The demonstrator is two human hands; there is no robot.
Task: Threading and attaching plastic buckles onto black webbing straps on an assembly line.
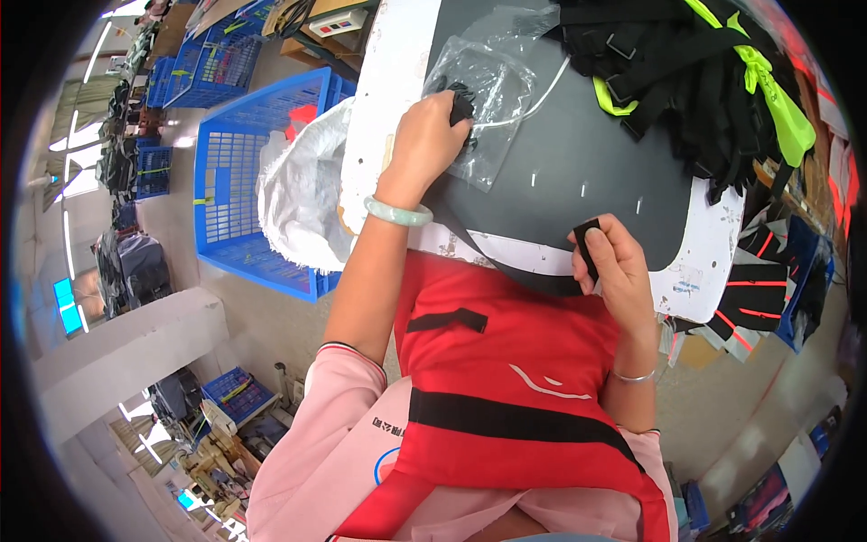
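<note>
My left hand (424,144) is over the far left of the dark tabletop (578,163), its fingers closed around a small black piece (461,107) whose exact kind I cannot make out. Beside and under those fingers lies a clear plastic bag (497,99). In my right hand (619,266), the end of a black webbing strap (587,244) is pinched between thumb and fingers near the table's front edge. A length of black webbing (519,273) hangs in a curve along that edge, between the two hands.
A heap of black straps with buckles (668,81) covers the far right of the table, with a neon yellow strip (777,99) among them. Left of the table stands a blue crate (226,190) with a white woven sack (302,194). Black and orange-striped pieces (754,298) lie at the right.
</note>
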